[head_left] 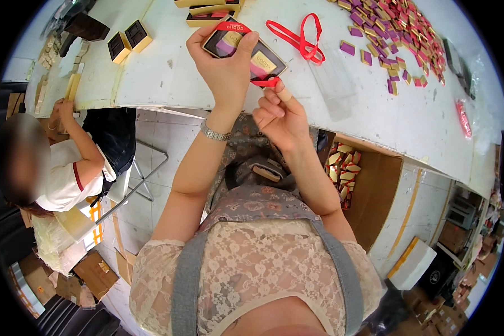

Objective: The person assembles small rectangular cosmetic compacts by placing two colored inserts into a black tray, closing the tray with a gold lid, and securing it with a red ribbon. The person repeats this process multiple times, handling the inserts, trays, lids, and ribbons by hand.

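Note:
My left hand point(225, 70) grips a small gift box point(280, 66), its thumb across the top. Inside the box's dark tray sit foil-wrapped pieces in purple, pink and gold. Red ribbon point(229, 27) crosses the box's upper left corner. At the lower right corner, the fingers of my right hand point(283, 120) close on a red elastic ribbon band point(266, 82). A pale wrap covers one of those fingertips. Just right of the box, loose red ribbon loops point(305, 46) lie on the white table point(162, 73).
Many wrapped pieces point(383, 39) are heaped at the far right. A clear plastic sleeve point(333, 84) lies nearby. Gold boxes point(210, 11) stack beyond my left hand; two open ones point(127, 42) stand left. Below, a carton point(372, 196) holds ribboned boxes. A co-worker point(67, 168) sits at left.

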Available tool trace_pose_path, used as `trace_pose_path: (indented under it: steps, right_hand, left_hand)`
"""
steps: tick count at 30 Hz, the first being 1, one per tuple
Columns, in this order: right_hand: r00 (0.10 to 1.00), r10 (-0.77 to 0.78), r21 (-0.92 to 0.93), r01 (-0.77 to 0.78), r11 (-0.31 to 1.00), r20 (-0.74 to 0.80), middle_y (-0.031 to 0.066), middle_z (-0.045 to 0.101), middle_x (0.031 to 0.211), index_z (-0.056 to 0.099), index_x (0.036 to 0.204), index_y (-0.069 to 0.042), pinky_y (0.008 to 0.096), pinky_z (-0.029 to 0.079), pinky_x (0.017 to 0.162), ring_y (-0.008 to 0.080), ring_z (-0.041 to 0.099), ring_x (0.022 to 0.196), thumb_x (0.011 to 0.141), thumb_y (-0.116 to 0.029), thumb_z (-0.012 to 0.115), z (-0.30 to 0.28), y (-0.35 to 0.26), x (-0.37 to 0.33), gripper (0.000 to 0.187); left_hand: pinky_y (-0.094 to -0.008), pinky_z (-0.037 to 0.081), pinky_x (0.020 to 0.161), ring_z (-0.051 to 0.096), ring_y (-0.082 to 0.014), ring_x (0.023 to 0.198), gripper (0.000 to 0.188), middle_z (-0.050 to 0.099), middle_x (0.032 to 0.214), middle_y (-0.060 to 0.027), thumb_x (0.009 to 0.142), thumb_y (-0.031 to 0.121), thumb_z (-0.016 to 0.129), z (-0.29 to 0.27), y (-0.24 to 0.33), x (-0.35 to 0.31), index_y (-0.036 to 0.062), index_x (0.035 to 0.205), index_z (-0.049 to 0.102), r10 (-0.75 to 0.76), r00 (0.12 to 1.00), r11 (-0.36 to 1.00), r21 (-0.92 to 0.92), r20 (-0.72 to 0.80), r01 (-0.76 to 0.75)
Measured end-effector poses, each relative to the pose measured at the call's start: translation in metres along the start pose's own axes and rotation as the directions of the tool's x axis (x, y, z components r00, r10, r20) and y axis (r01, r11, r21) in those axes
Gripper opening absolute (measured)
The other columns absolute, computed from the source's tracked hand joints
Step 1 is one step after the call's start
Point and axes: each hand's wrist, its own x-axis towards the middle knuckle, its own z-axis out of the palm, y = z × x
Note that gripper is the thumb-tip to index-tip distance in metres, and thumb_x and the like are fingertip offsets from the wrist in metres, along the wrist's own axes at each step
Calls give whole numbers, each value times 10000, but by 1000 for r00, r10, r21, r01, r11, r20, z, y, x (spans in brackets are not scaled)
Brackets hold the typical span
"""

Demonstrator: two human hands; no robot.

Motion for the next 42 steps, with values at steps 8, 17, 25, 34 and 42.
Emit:
trace_pose_path:
  steps: [8,17,25,34,42]
  right_hand:
    - [955,-206,-637,25,770,-211,-4,596,734,688,917,-6,219,443,589,65,524,639,847,-167,712,8,-24,-9,178]
    - [921,290,36,-310,950,260,1,625,895,627,1082,-47,264,476,650,92,565,785,924,-148,593,-20,-17,0,191]
    - [951,-309,-569,253,782,-2,35,630,1031,544,1270,-1,294,489,721,144,575,845,918,-211,604,14,-21,-16,414]
    - [997,-8,-912,-75,-402,-78,158,702,981,732,962,-28,343,514,791,265,670,899,808,-239,705,21,-183,-98,263]
    - [785,-608,-615,-422,-666,120,141,669,894,649,1108,-17,376,489,803,280,627,926,810,-339,693,-15,-166,13,440]
  left_hand:
    - [-312,544,812,580,-163,945,573,544,1080,-87,790,76,775,-19,30,-13,43,1218,395,-390,920,893,-259,-31,369]
    - [-321,560,736,634,-192,864,290,627,985,-105,930,244,623,-30,18,-20,46,1113,518,-628,717,601,-396,302,694]
    - [-341,541,802,615,-182,930,223,601,1003,-84,937,207,613,-25,13,-25,43,1049,512,-588,787,742,-264,187,616]
    - [-343,389,1005,493,-211,1187,163,411,1395,-135,916,128,549,-59,16,-55,24,1026,609,-261,827,965,137,497,223]
    - [-328,468,902,555,-215,1104,118,493,1250,-130,888,7,581,-34,11,-73,29,1003,576,-186,718,978,194,671,72]
